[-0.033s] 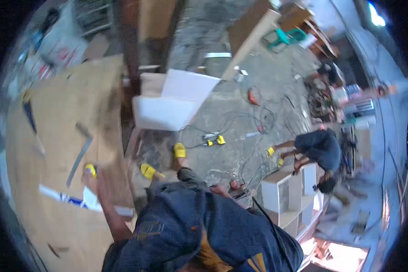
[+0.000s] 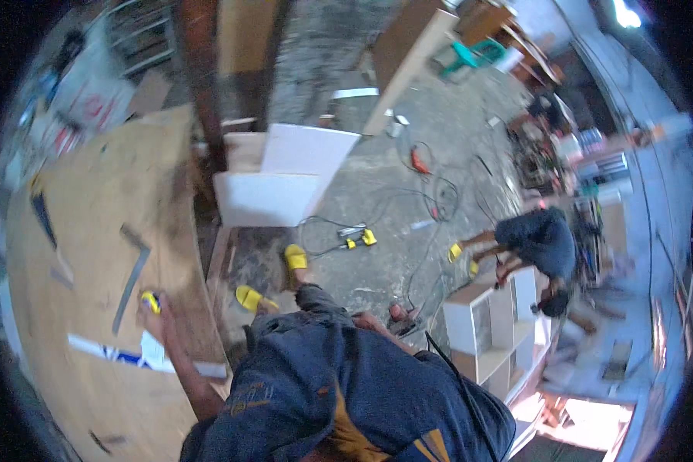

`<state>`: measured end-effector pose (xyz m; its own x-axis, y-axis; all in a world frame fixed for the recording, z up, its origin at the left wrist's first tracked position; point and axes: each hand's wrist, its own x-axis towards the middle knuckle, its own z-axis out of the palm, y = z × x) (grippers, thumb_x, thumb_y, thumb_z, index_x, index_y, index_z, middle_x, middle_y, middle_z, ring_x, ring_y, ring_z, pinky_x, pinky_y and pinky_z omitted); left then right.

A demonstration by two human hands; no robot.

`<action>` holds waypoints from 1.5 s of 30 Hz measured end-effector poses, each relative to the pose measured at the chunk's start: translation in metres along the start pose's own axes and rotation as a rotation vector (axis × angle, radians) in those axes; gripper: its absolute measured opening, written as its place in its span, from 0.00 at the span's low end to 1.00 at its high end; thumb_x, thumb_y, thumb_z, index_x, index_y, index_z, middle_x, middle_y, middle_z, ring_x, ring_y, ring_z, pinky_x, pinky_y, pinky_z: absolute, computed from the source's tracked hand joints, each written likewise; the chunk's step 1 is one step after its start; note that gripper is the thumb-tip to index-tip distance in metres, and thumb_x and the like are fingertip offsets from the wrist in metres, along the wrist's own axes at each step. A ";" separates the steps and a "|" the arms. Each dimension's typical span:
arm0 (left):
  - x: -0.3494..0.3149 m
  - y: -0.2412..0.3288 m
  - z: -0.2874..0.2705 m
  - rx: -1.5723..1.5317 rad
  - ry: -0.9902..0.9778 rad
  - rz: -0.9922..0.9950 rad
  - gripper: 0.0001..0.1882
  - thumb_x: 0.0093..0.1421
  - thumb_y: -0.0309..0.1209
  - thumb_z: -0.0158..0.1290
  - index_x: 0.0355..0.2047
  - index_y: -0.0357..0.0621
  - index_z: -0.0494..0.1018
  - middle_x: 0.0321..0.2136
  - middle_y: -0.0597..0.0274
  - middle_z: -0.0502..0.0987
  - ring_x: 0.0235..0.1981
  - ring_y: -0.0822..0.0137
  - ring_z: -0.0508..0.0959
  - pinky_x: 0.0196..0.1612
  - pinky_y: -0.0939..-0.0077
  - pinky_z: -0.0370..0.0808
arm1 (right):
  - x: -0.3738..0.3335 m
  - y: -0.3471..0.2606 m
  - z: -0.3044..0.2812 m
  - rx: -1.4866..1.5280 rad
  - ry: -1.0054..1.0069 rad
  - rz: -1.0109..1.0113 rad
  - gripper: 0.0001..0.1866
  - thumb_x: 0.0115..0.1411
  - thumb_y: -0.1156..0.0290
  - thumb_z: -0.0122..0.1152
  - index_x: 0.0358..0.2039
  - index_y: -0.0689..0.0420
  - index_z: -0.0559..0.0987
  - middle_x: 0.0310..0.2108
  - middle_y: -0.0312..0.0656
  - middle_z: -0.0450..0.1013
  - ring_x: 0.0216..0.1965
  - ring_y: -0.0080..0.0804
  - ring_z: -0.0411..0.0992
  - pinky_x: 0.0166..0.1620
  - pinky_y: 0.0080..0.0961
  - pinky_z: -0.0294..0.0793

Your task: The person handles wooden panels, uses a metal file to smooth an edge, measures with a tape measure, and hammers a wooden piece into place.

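Note:
My left hand (image 2: 151,319) is closed around a yellow and black tape measure (image 2: 153,301), just above a plywood sheet (image 2: 92,192) at the left. Beside it on the sheet lie a metal try square (image 2: 134,276) and a white and blue strip (image 2: 112,353). A saw (image 2: 43,219) rests farther left. Out to the right of my body, my right hand (image 2: 399,314) is closed on a small dark object (image 2: 410,326), too blurred to name. A black cord (image 2: 462,381) runs close by it.
White panels (image 2: 273,196) lean by a brown post (image 2: 202,85). A yellow power tool (image 2: 360,239), an orange tool (image 2: 420,161) and loose cables (image 2: 396,196) lie on the concrete floor. A co-worker (image 2: 543,242) bends over a white shelf unit (image 2: 489,327) at the right.
The whole view has shifted slightly, with the surroundings a little farther left. My left hand still holds the tape measure, a little lower in the picture.

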<state>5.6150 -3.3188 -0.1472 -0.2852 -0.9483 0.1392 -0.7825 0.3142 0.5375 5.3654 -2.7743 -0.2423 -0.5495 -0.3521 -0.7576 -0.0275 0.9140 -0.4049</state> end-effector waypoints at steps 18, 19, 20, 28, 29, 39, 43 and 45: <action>-0.103 0.270 0.049 -0.413 -0.666 -0.058 0.29 0.51 0.37 0.67 0.49 0.34 0.73 0.42 0.47 0.78 0.43 0.57 0.79 0.48 0.64 0.74 | 0.112 -0.394 -0.158 0.001 -0.760 -1.325 0.28 0.63 0.49 0.57 0.54 0.60 0.73 0.44 0.53 0.77 0.45 0.46 0.76 0.47 0.39 0.75; -0.110 0.274 0.044 -0.464 -0.636 -0.083 0.29 0.50 0.38 0.67 0.48 0.33 0.74 0.42 0.46 0.78 0.44 0.57 0.79 0.48 0.65 0.74 | 0.098 -0.405 -0.156 -0.131 -0.931 -1.198 0.28 0.65 0.50 0.56 0.55 0.60 0.73 0.45 0.53 0.76 0.47 0.46 0.75 0.49 0.39 0.74; -0.120 0.275 0.036 -0.511 -0.588 -0.117 0.29 0.50 0.39 0.68 0.47 0.32 0.75 0.41 0.44 0.79 0.44 0.58 0.79 0.48 0.65 0.74 | 0.082 -0.412 -0.159 -0.282 -1.106 -1.075 0.28 0.66 0.50 0.54 0.56 0.60 0.72 0.47 0.53 0.76 0.49 0.46 0.74 0.51 0.38 0.73; -0.202 0.262 -0.024 -0.370 -0.536 -0.536 0.21 0.56 0.52 0.59 0.38 0.48 0.82 0.36 0.50 0.82 0.39 0.50 0.82 0.43 0.60 0.76 | 0.078 -0.321 -0.038 -0.236 -1.500 -1.285 0.22 0.69 0.63 0.50 0.59 0.61 0.70 0.57 0.48 0.69 0.60 0.36 0.66 0.63 0.32 0.62; -0.220 0.261 -0.026 -0.331 -0.514 -0.545 0.24 0.56 0.55 0.57 0.37 0.47 0.82 0.35 0.49 0.82 0.38 0.49 0.81 0.42 0.59 0.76 | 0.055 -0.332 -0.044 -0.301 -1.519 -1.143 0.20 0.69 0.65 0.50 0.57 0.61 0.72 0.55 0.47 0.71 0.57 0.34 0.68 0.61 0.30 0.64; -0.453 0.247 -0.017 -0.814 0.050 -0.823 0.39 0.66 0.63 0.40 0.32 0.33 0.77 0.21 0.56 0.77 0.26 0.67 0.74 0.32 0.64 0.72 | -0.063 -0.268 0.045 -0.992 -1.745 -0.987 0.11 0.67 0.72 0.52 0.45 0.62 0.79 0.37 0.39 0.77 0.41 0.23 0.72 0.48 0.23 0.72; -0.563 0.214 -0.065 -0.801 0.413 -0.960 0.36 0.67 0.60 0.41 0.30 0.35 0.77 0.21 0.60 0.75 0.26 0.73 0.72 0.31 0.68 0.70 | -0.157 -0.202 0.133 -0.968 -1.804 -1.260 0.10 0.69 0.70 0.51 0.38 0.63 0.78 0.37 0.39 0.75 0.41 0.21 0.71 0.45 0.22 0.72; -0.611 0.216 -0.068 -0.938 0.492 -1.072 0.34 0.68 0.59 0.41 0.32 0.36 0.77 0.24 0.62 0.76 0.29 0.75 0.72 0.32 0.71 0.70 | -0.198 -0.152 0.174 -0.897 -1.846 -1.317 0.10 0.67 0.69 0.54 0.33 0.62 0.77 0.26 0.37 0.72 0.30 0.20 0.68 0.34 0.24 0.69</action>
<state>5.6575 -2.6743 -0.0599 0.5335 -0.6832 -0.4987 0.1882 -0.4789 0.8575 5.6239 -2.8786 -0.1201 0.9853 0.1451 -0.0897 -0.0649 -0.1672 -0.9838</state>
